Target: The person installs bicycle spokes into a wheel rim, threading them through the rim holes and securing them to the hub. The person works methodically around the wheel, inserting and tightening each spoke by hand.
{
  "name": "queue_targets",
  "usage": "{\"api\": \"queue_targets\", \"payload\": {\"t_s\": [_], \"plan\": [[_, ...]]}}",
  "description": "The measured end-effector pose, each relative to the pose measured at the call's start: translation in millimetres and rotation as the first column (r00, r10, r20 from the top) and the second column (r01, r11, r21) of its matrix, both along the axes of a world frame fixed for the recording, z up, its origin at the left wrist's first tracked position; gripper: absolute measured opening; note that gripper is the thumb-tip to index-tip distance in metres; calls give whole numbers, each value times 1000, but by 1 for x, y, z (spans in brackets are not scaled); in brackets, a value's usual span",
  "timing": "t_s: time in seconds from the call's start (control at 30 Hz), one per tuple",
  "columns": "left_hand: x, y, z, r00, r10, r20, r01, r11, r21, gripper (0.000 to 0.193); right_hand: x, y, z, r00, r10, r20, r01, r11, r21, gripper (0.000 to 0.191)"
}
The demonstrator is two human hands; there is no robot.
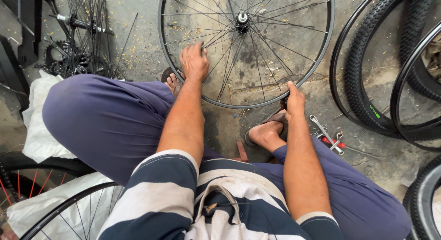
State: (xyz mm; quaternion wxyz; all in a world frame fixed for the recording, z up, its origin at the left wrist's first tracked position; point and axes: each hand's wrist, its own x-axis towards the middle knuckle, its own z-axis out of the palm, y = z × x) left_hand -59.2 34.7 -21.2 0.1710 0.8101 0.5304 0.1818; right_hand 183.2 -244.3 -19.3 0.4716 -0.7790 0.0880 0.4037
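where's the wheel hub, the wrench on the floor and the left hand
wheel hub [242,18], head view, on the hub's centre cap
wrench [320,127], head view, on its silver shaft
left hand [194,62], head view, on the back of the hand over the spokes

Small green label [375,112] on the black tyre [356,91], right side.

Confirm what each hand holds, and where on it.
Both hold the spoked bicycle wheel: left hand on the spokes near the rim's lower left, right hand on the rim's lower right edge.

Left hand [194,61] curled knuckles-up, right hand [294,98] gripping
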Motion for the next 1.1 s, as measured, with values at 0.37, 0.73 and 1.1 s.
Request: {"api": "queue_targets", "payload": {"t_s": [0.37, 0.73, 1.1], "plan": [[-11, 18, 15, 994, 61, -87, -80, 968, -239, 13, -2, -2, 5, 999, 38, -35, -38, 999, 4, 50], [-5, 17, 28, 1000, -19, -1, 16, 832, -554, 28, 0, 4, 6, 999, -46, 12, 45, 997, 58, 46], [58, -35, 44, 970, -212, 119, 223, 971, -84, 12, -6, 8, 13, 999, -47, 11, 45, 993, 108, 43]]}}
